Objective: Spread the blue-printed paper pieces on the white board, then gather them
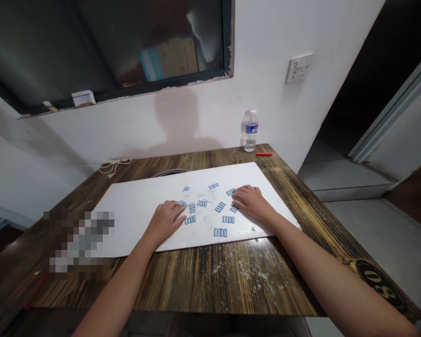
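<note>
Several small white pieces with blue outlines, grouped in short rows, lie scattered on a white board (pixel 136 206). My left hand (pixel 164 220) rests on the board's middle, palm down, fingers stretched out and apart. Its fingertips touch or partly cover one piece (pixel 183 203); another group (pixel 190 219) lies by its thumb. On the right side, my right hand (pixel 251 202) also lies palm down with fingers spread. It partly covers an upper group (pixel 230 192) and a lower one (pixel 234 209). Between the hands are more groups, such as one (pixel 220 207) near the centre and one (pixel 220 232) toward the front.
The board lies on a dark wooden table (pixel 203 276) with pale specks near its front. A water bottle (pixel 250 133) and a red pen (pixel 264 154) stand and lie at the back right. A white cable (pixel 114 164) is at the back left. A blurred patch covers the left.
</note>
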The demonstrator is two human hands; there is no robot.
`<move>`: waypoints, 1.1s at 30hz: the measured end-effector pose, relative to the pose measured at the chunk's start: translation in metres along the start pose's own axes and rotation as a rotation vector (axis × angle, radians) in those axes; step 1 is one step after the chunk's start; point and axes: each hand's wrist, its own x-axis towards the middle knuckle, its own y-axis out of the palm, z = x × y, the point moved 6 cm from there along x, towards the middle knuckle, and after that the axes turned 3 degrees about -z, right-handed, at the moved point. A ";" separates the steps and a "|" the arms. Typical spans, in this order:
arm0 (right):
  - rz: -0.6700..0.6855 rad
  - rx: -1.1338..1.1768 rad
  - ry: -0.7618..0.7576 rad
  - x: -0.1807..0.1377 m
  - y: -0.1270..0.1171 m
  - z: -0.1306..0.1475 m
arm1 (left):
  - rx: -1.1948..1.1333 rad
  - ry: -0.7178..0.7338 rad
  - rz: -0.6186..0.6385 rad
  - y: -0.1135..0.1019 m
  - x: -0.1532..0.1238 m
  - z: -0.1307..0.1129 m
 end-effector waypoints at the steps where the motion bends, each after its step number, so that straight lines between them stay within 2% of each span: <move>1: -0.001 0.001 0.001 0.000 0.000 0.000 | -0.007 0.001 0.003 0.000 0.000 0.001; 14: 0.000 -0.008 -0.008 -0.001 0.003 -0.003 | -0.019 -0.041 0.056 0.004 -0.004 0.007; 20: -0.012 -0.014 -0.006 -0.001 0.003 -0.003 | 0.026 -0.086 0.052 -0.001 -0.004 0.005; 26: -0.002 0.005 -0.001 -0.001 0.003 -0.003 | 0.094 -0.050 0.011 -0.010 -0.003 -0.005; 33: -0.009 0.013 0.001 -0.001 0.004 -0.004 | 0.102 -0.047 0.017 -0.009 -0.004 -0.003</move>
